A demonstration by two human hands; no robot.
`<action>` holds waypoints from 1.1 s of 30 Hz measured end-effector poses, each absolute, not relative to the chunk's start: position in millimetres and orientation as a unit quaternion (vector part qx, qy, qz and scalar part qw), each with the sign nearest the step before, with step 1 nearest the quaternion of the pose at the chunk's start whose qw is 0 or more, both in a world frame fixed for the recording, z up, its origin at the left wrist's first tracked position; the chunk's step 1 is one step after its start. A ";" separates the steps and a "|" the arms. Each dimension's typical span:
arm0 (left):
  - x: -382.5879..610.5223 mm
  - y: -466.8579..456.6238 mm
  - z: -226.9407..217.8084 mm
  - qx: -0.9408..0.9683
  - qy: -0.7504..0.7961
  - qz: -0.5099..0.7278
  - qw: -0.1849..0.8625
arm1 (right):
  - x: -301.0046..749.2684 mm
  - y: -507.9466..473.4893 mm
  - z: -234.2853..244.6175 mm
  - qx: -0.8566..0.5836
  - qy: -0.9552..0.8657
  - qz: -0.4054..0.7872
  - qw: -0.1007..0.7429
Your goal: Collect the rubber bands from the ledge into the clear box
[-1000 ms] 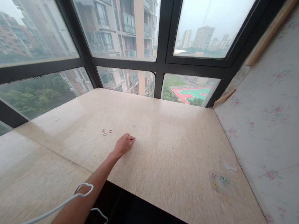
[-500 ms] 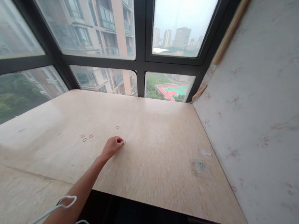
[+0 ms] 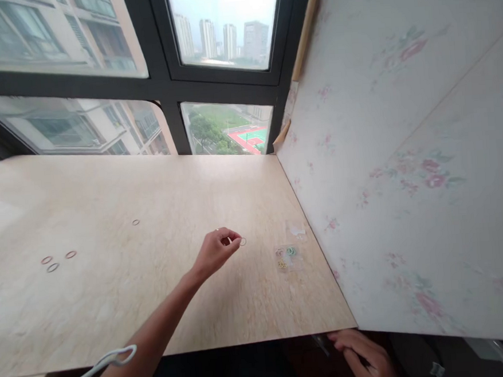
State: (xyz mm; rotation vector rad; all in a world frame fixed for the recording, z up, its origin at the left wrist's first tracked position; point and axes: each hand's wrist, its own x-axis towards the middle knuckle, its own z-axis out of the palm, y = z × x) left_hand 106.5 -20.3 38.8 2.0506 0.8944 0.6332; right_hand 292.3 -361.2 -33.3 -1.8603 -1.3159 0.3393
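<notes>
My left hand [image 3: 219, 248] pinches a thin round hair tie [image 3: 243, 242] between thumb and fingertips, just above the table. To its right lies a clear plastic box [image 3: 288, 268] with compartments holding small coiled bands: green bands [image 3: 291, 251], yellow bands [image 3: 281, 264] and pinkish ones. My right hand [image 3: 364, 356] is low at the right, below the table's front edge, with curled fingers; whatever they may hold is hidden. Off to the left lie a reddish hair tie [image 3: 70, 254], another reddish hair tie [image 3: 47, 260], a dark hair tie [image 3: 52, 268] and a lone brownish hair tie [image 3: 135, 222].
The pale table [image 3: 148, 190] reaches back to dark-framed windows [image 3: 222, 81]. A flower-patterned wall [image 3: 384, 116] bounds it on the right. Behind the box is a clear piece of plastic [image 3: 296, 230]. A white cable [image 3: 96, 369] crosses my left forearm.
The view has turned right. My left hand has carried the hair tie rightward, off the tabletop and closer to the plastic box. My right hand has come into view at the lower right.
</notes>
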 end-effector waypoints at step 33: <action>78.2 -42.1 -6.3 0.856 0.277 0.234 0.368 | 271.2 -325.2 -14.5 -0.731 -0.483 0.176 0.449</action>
